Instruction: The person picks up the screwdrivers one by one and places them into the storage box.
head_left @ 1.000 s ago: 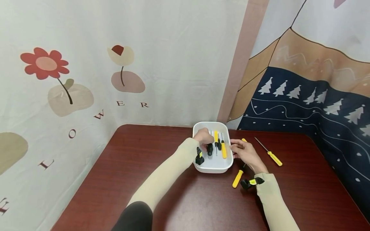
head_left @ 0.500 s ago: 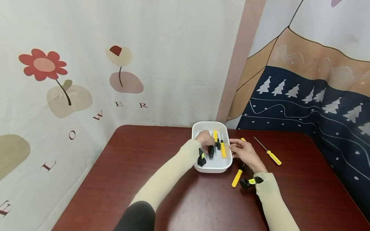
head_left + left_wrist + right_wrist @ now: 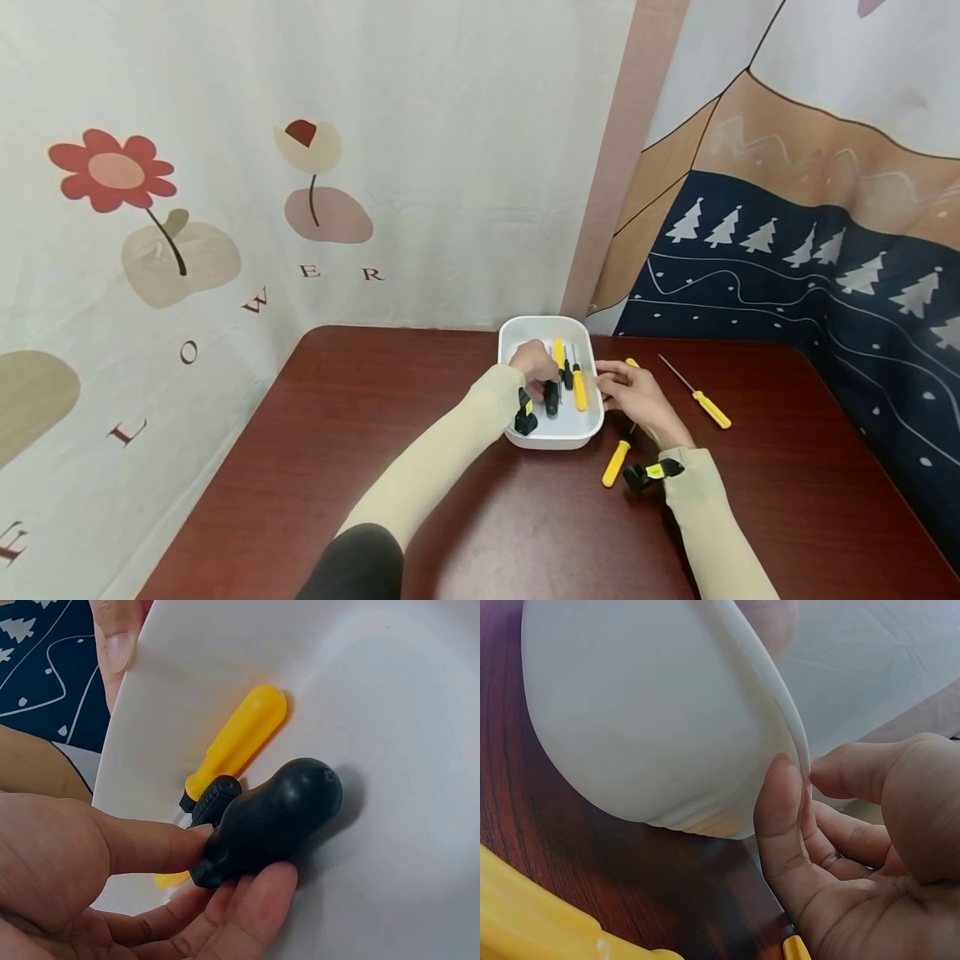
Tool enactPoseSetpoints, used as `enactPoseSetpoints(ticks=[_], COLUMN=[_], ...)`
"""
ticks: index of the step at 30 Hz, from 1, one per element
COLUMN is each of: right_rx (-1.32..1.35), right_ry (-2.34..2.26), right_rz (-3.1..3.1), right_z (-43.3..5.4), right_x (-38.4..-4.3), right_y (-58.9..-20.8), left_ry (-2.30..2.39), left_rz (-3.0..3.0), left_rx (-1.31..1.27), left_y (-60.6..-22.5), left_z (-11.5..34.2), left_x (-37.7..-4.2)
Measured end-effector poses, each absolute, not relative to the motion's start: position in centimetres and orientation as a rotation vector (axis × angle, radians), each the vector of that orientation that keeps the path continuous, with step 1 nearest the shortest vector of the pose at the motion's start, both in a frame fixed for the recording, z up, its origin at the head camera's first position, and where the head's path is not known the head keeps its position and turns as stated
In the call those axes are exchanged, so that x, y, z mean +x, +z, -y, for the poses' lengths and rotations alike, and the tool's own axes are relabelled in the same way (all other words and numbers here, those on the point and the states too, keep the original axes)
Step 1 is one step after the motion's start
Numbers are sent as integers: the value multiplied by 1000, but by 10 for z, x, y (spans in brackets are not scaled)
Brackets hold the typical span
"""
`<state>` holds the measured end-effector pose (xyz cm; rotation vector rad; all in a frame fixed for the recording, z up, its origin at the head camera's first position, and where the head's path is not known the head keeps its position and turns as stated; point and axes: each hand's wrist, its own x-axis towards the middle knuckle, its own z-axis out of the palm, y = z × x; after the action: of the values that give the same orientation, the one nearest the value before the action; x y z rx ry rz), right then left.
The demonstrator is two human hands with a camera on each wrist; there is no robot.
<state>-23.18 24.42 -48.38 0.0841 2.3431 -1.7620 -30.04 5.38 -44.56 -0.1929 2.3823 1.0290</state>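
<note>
In the head view a white plastic tray point(image 3: 555, 442) stands at the table's back edge. My left hand point(image 3: 532, 364) reaches into it and pinches a black-handled screwdriver point(image 3: 274, 814) between thumb and fingers; its shaft is hidden by the hand. Beside that handle lie a yellow-handled screwdriver point(image 3: 244, 735) and a smaller black handle point(image 3: 216, 799). Another yellow handle point(image 3: 558, 350) lies farther back in the tray. My right hand point(image 3: 641, 400) grips the tray's right rim, thumb on one side and fingers on the other, as the right wrist view shows.
Right of the tray, a yellow screwdriver point(image 3: 617, 464) lies near the right wrist, partly covered by it. Farther right is another yellow screwdriver point(image 3: 710, 409). A yellow handle end point(image 3: 632, 363) shows behind the right hand. Printed curtains point(image 3: 450, 167) hang behind the reddish-brown table point(image 3: 360, 400).
My left hand has shifted slightly right and toward me inside the tray, and the black screwdriver handle with it. The right hand keeps its grip on the rim.
</note>
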Motion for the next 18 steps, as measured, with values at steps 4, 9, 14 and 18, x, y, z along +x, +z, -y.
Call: enactPoseSetpoints(ticks=[4, 9, 14, 18], right_rx=[84, 85, 87, 102], right_ry=[-1762, -1753, -1745, -1745], right_rz=[-2342, -2352, -2356, -2356], right_z=[-244, -245, -246, -245], right_x=[-232, -232, -232, -233], right_y=[-484, -484, -484, -485], left_ry=[1019, 1003, 1035, 1041], left_rz=[-2395, -2420, -2399, -2391], left_rx=[-193, -175, -162, -143], left_y=[-448, -449, -449, -449], left_z=[-56, -56, -55, -52], left_x=[-302, -301, -299, -300])
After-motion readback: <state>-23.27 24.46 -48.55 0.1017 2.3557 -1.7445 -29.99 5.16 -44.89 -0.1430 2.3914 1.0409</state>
